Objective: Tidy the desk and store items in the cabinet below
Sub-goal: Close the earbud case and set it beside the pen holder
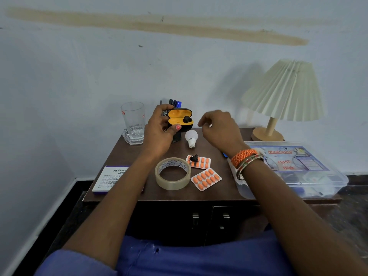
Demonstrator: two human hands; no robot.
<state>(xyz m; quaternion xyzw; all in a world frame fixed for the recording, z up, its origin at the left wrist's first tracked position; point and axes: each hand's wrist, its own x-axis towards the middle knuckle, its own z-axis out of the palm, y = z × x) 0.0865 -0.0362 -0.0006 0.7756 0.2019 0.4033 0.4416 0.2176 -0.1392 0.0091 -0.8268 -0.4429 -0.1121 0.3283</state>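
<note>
My left hand (159, 132) holds an open black earbud case (180, 118) with a yellow inside above the desk's back. One black earbud (187, 119) sits in its right slot. My right hand (219, 127) hovers just right of the case, fingers loosely curled, holding nothing. A second black earbud (194, 158) lies on an orange pill strip (199, 161). Another pill strip (206, 179), a roll of clear tape (172, 173) and a white bulb (191, 138) lie on the dark wooden desk (143, 194).
A glass (133, 118) stands in an ashtray at the back left, with a pen holder (173, 103) behind the case. A white box (111, 179) lies front left, a clear first aid box (294, 168) and a lamp (282, 96) right. Cabinet doors (209, 220) below are shut.
</note>
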